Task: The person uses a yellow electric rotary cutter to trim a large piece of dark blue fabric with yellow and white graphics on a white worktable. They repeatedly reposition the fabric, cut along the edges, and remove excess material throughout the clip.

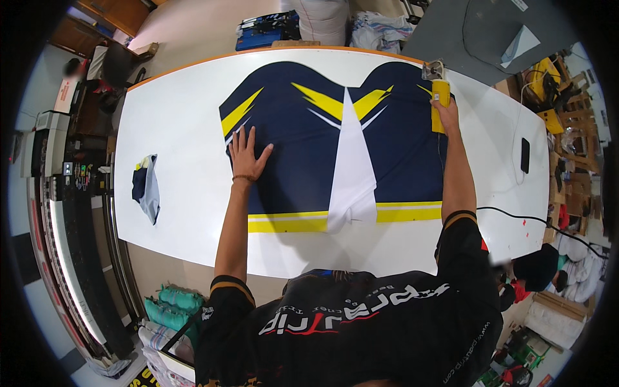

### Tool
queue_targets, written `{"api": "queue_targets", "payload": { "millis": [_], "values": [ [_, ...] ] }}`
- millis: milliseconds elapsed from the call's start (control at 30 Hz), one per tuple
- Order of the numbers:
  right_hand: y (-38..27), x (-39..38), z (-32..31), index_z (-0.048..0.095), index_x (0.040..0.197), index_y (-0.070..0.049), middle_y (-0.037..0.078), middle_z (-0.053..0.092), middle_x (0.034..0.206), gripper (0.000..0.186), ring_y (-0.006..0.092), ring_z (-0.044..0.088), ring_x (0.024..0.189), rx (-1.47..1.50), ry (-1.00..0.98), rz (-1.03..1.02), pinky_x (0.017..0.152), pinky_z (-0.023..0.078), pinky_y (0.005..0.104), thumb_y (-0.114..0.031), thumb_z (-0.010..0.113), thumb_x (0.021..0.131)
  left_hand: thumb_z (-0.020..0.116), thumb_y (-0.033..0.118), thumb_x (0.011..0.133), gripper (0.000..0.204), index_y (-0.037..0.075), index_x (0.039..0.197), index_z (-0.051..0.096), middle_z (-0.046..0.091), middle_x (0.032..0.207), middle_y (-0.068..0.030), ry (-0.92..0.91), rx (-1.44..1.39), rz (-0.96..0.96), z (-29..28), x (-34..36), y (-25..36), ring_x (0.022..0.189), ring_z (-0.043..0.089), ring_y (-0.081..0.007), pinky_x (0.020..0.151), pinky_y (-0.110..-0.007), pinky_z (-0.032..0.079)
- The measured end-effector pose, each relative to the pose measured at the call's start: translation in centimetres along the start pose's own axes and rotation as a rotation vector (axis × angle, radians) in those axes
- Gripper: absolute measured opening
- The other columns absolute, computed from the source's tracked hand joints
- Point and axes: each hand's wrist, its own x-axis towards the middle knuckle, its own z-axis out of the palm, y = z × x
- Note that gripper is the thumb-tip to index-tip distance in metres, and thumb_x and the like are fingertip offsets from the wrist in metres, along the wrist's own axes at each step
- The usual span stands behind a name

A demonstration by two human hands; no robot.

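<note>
Navy printed fabric pieces [290,155] with yellow and white chevrons and a yellow band along the near edge lie flat on the white table. Between the two navy shapes runs a tapering white fabric strip [351,168], wrinkled at its near end. My left hand [247,157] lies flat with its fingers spread on the left edge of the fabric. In my right hand [447,117] is a yellow electric fabric cutter [440,97], gripped by its body at the fabric's far right edge. Its metal head points away from me; where the blade meets the cloth is too small to make out.
A crumpled fabric scrap [148,190] rests on the table's [187,116] left side. A black phone [525,155] lies at the right, near a thin cable. The cutter's black cord [548,224] crosses the right edge. A long printer-like machine [64,238] stands to the left.
</note>
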Motion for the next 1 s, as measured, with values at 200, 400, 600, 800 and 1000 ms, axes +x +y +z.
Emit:
{"api": "queue_targets", "payload": {
  "millis": [200, 400, 600, 800, 1000],
  "values": [
    [-1.4, -15.8, -4.3, 0.061, 0.126, -0.001, 0.009, 0.07, 0.102, 0.045, 0.0188, 0.07, 0.084, 0.202, -0.1, 0.119, 0.073, 0.057, 0.0349, -0.017, 0.082, 0.089, 0.063, 0.074, 0.093, 0.099, 0.016, 0.169, 0.036, 0.018, 0.178, -0.0198, -0.074, 0.051, 0.024, 0.8, -10.5, 2.9, 0.165, 0.011, -0.0435, 0.131, -0.061, 0.009],
    [2.4, -34.8, -5.7, 0.062, 0.118, -0.002, 0.01, 0.069, 0.104, 0.04, 0.0198, 0.068, 0.093, 0.018, -0.08, 0.152, 0.083, 0.056, 0.0366, -0.015, 0.083, 0.086, 0.06, 0.072, 0.095, 0.101, 0.012, 0.17, 0.029, 0.011, 0.178, -0.0222, -0.226, 0.249, -0.103, -0.4, -18.4, 1.7, 0.165, 0.006, -0.044, 0.13, -0.065, 0.007],
    [5.5, -40.4, -7.8, 0.062, 0.121, -0.002, 0.009, 0.068, 0.105, 0.042, 0.0196, 0.066, 0.093, 0.088, -0.066, 0.189, 0.083, 0.055, 0.0369, -0.014, 0.081, 0.085, 0.059, 0.073, 0.095, 0.103, 0.01, 0.17, 0.028, 0.014, 0.177, -0.023, -0.191, 0.266, -0.056, -0.7, -21.4, 1.5, 0.164, 0.009, -0.0448, 0.13, -0.064, 0.01],
    [7.5, -41.5, -10.1, 0.063, 0.122, -0.002, 0.009, 0.069, 0.104, 0.042, 0.0196, 0.066, 0.093, 0.143, -0.064, 0.107, 0.084, 0.055, 0.0367, -0.014, 0.081, 0.086, 0.059, 0.074, 0.094, 0.105, 0.007, 0.169, 0.028, 0.021, 0.175, -0.0229, -0.245, 0.291, -0.023, -2.0, -26.6, 0.6, 0.163, 0.013, -0.0449, 0.13, -0.064, 0.013],
    [8.7, -42.1, -11.0, 0.064, 0.124, -0.002, 0.009, 0.07, 0.107, 0.046, 0.0189, 0.067, 0.093, 0.049, -0.045, 0.064, 0.083, 0.056, 0.0362, -0.016, 0.083, 0.085, 0.059, 0.078, 0.092, 0.104, 0.008, 0.166, 0.035, 0.032, 0.171, -0.0196, -0.191, 0.308, 0.01, -1.9, -29.7, -1.1, 0.161, 0.022, -0.0429, 0.13, -0.063, 0.015]
  ]
}}
